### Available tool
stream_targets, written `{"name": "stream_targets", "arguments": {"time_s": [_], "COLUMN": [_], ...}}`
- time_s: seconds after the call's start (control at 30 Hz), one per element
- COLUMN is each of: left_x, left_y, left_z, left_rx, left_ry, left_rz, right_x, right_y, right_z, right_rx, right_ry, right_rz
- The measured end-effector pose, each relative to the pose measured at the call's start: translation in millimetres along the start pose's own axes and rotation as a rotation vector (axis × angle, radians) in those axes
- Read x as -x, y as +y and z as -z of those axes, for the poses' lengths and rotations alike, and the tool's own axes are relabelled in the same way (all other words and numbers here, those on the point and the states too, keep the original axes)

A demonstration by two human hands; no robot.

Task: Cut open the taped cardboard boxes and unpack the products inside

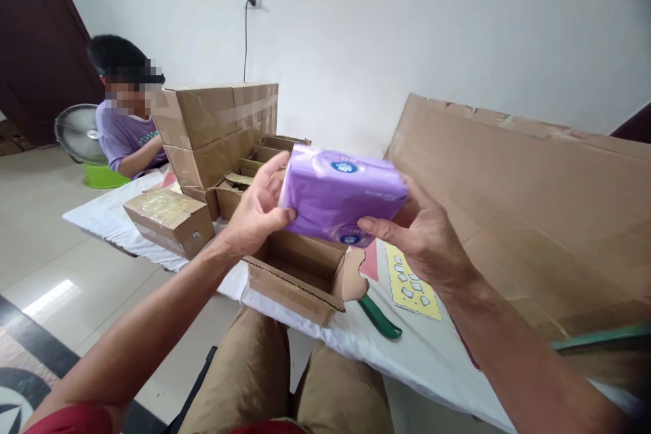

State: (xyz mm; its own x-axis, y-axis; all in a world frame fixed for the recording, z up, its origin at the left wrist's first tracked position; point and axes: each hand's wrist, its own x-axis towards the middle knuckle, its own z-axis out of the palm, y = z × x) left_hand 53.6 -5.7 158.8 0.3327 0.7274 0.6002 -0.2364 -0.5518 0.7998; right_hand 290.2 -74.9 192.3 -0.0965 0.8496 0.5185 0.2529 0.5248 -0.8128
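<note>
Between my two hands I hold a purple tissue pack, lifted above the table and slightly tilted. My left hand grips its left end, with the thumb on the front face. At the right end, my right hand is closed round the pack, thumb pressed on its lower front. Below the pack an open cardboard box stands at the table's near edge, its flap spread to the right. A green curved handle lies just right of that box; whatever it belongs to is hidden.
Stacked cardboard boxes rise at the back left, beside several open boxes. A taped box lies on the white tablecloth. A yellow printed card and a large cardboard sheet are on the right. A person sits behind the stack near a fan.
</note>
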Motion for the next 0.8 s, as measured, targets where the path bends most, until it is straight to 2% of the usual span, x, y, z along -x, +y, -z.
{"name": "stream_targets", "arguments": {"time_s": [0.17, 0.3, 0.47, 0.63, 0.73, 0.8], "left_x": [-49.8, -63.4, -49.9, -32.6, -11.7, 11.9], "left_y": [32.5, 38.4, 32.6, 23.4, 9.0, -5.7], "left_z": [15.1, 21.6, 29.4, 59.8, 81.0, 89.0], "left_rx": [-0.089, -0.073, -0.065, -0.031, -0.014, -0.027], "left_ry": [-0.014, -0.054, -0.01, 0.028, 0.158, 0.324], "left_rz": [-0.243, -0.376, -0.324, -0.212, -0.195, -0.185], "right_x": [-29.7, -40.7, -34.4, -45.6, -71.8, -94.4], "right_y": [-31.8, -37.2, -27.1, -23.3, -17.9, -8.2], "right_z": [7.5, 6.1, -1.6, -22.5, -51.0, -75.5], "right_rx": [0.077, 0.034, 0.039, 0.103, 0.163, 0.177], "right_ry": [0.132, 0.141, 0.104, -0.041, -0.116, -0.185], "right_rz": [0.3, 0.359, 0.299, 0.163, 0.101, 0.114]}}
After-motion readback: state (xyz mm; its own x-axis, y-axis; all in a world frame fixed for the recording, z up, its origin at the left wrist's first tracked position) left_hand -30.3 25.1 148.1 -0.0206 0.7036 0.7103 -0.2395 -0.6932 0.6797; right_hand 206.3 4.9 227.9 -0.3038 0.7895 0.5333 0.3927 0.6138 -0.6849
